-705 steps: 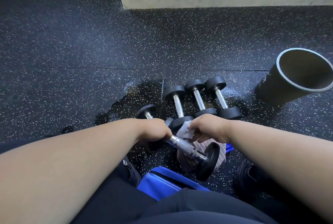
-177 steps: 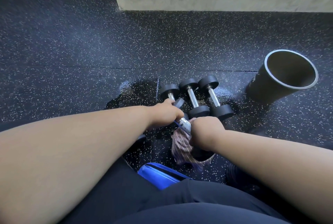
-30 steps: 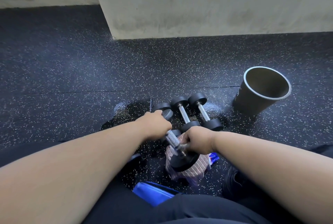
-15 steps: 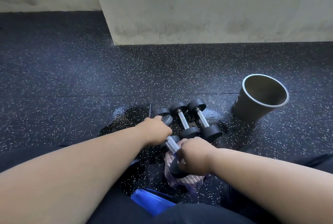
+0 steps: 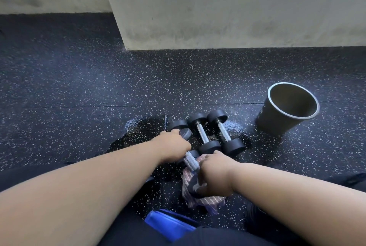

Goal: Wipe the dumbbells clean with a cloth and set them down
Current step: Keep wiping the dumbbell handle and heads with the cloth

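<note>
My left hand [image 5: 172,146] grips the far part of a small black dumbbell with a knurled steel handle [image 5: 191,161], held off the floor. My right hand [image 5: 214,176] grips a striped pinkish cloth [image 5: 200,199] wrapped over the dumbbell's near end, which is hidden under cloth and fingers. Just beyond, three more black dumbbells lie side by side on the floor: one [image 5: 177,125] partly behind my left hand, a middle one [image 5: 203,133] and a right one [image 5: 224,131].
A dark cup-shaped bin [image 5: 285,113] stands to the right of the dumbbells. A wet patch [image 5: 136,136] darkens the speckled rubber floor on their left. A concrete block [image 5: 227,8] rises behind. A blue object [image 5: 168,225] lies by my knees.
My right hand with the cloth has slid down over the near end of the held dumbbell, covering the weight head that showed a second ago. The view has tilted up slightly.
</note>
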A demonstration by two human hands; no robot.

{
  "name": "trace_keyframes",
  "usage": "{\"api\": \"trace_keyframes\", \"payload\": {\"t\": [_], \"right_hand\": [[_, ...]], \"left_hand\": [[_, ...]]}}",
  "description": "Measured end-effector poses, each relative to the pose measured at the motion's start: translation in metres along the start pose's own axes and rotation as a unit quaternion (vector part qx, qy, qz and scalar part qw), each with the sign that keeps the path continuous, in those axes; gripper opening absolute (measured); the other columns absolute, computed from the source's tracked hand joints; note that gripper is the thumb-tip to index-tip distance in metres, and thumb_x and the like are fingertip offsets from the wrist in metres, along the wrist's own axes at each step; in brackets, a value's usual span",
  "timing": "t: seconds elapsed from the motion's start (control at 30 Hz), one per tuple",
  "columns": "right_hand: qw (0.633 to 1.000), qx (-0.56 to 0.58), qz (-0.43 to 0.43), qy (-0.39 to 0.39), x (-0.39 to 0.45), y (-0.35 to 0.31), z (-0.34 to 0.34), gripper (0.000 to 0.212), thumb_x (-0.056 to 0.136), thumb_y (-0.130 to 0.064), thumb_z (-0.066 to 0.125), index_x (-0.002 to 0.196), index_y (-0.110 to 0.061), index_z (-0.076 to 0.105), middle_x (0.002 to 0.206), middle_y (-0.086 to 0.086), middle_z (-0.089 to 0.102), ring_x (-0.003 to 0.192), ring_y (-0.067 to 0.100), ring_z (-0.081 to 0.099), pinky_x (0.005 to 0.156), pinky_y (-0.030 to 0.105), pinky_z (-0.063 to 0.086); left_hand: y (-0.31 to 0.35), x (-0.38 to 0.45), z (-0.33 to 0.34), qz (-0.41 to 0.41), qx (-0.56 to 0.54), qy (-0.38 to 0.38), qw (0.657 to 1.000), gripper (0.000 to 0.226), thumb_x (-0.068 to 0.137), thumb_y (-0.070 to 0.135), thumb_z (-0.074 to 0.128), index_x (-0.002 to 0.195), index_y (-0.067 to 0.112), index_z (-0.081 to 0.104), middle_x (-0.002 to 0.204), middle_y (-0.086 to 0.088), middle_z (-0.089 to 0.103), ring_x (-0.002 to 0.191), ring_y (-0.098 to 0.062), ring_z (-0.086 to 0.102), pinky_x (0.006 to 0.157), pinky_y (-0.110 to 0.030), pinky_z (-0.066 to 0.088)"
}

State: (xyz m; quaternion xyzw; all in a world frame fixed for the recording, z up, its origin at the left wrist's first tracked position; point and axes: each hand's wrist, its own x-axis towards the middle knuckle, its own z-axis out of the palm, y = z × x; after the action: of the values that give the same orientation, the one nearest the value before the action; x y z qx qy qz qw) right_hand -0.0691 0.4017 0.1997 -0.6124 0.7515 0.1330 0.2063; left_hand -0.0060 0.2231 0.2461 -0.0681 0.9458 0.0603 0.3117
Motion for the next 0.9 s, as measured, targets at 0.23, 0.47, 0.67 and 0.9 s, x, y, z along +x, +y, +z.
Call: {"api": "trace_keyframes", "payload": {"t": [0.23, 0.47, 0.67, 0.9], "right_hand": [[0.999, -0.013, 0.011, 0.037, 0.005, 0.012, 0.002, 0.047, 0.093, -0.056, 0.041, 0.082, -0.02, 0.071, 0.079, 0.002, 0.067, 0.077, 0.033, 0.056, 0.076, 0.038, 0.048], [0.998, -0.016, 0.033, 0.044, 0.01, 0.013, 0.016, 0.03, 0.099, -0.043, 0.045, 0.095, -0.025, 0.069, 0.101, 0.0, 0.067, 0.094, 0.03, 0.058, 0.072, 0.038, 0.035], [0.995, 0.057, 0.086, 0.009, 0.01, 0.028, 0.015, 0.018, 0.092, -0.038, 0.054, 0.091, -0.026, 0.067, 0.101, -0.002, 0.068, 0.1, 0.03, 0.063, 0.077, 0.039, 0.046], [0.968, 0.203, 0.128, -0.066, 0.017, 0.037, 0.021, 0.022, 0.093, -0.036, 0.053, 0.088, -0.044, 0.072, 0.104, -0.01, 0.064, 0.112, 0.025, 0.056, 0.084, 0.039, 0.037]], "left_hand": [[-0.001, 0.0, -0.006, -0.013, 0.016, -0.029, 0.999, 0.021, 0.105, 0.014, 0.052, 0.122, 0.019, 0.064, 0.141, -0.02, 0.047, 0.13, -0.046, 0.045, 0.113, -0.047, 0.041], [-0.002, -0.001, -0.005, -0.041, -0.036, -0.033, 0.998, 0.013, 0.103, 0.018, 0.054, 0.097, 0.03, 0.053, 0.131, -0.015, 0.045, 0.122, -0.05, 0.05, 0.111, -0.051, 0.045], [0.002, 0.0, -0.004, -0.114, -0.184, -0.004, 0.976, 0.008, 0.105, 0.018, 0.05, 0.1, 0.024, 0.051, 0.137, -0.018, 0.047, 0.13, -0.048, 0.05, 0.111, -0.048, 0.043], [0.001, 0.002, 0.0, -0.163, -0.327, 0.039, 0.93, 0.063, 0.099, 0.04, 0.06, 0.157, 0.018, 0.046, 0.149, -0.018, 0.058, 0.133, -0.04, 0.06, 0.11, -0.048, 0.052]]}}
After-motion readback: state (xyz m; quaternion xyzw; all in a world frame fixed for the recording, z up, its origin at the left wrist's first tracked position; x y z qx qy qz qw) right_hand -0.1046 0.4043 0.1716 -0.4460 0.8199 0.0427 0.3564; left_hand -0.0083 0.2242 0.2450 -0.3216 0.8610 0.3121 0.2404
